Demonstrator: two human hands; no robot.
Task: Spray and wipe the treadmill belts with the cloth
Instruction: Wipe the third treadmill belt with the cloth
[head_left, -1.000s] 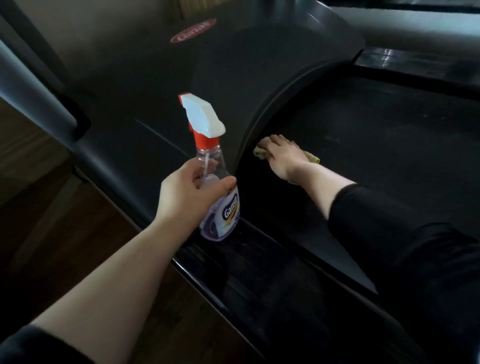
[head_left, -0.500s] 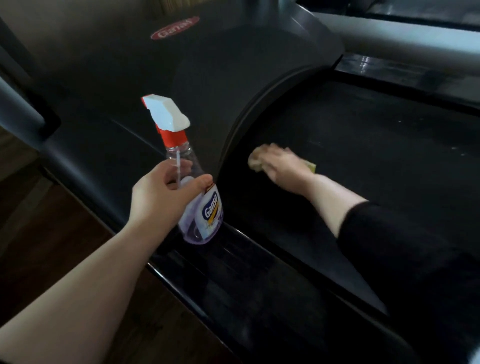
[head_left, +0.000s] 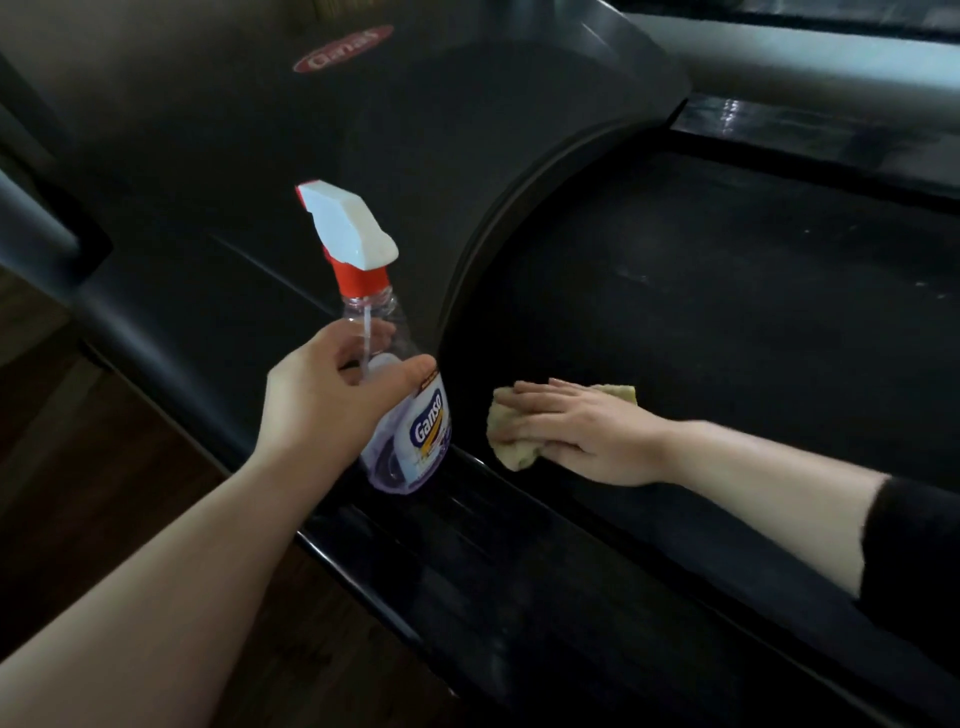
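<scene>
1. Cloth (head_left: 511, 452) lies flat on belt (head_left: 727, 322) under right hand (head_left: 576, 431), fingers straight, pressing.
2. Left hand (head_left: 332, 400) grips bottle (head_left: 400, 405) round its body, just left of the cloth.
3. Cloth judged soft, light; best held bunched under the palm.

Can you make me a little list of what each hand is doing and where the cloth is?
left hand: grips the spray bottle round its body, not the trigger
spray bottle: upright, over the side rail
right hand: presses flat on the cloth
cloth: yellowish, crumpled, on the belt beside the motor cover's curved edge
belt: black, with a few pale specks
</scene>
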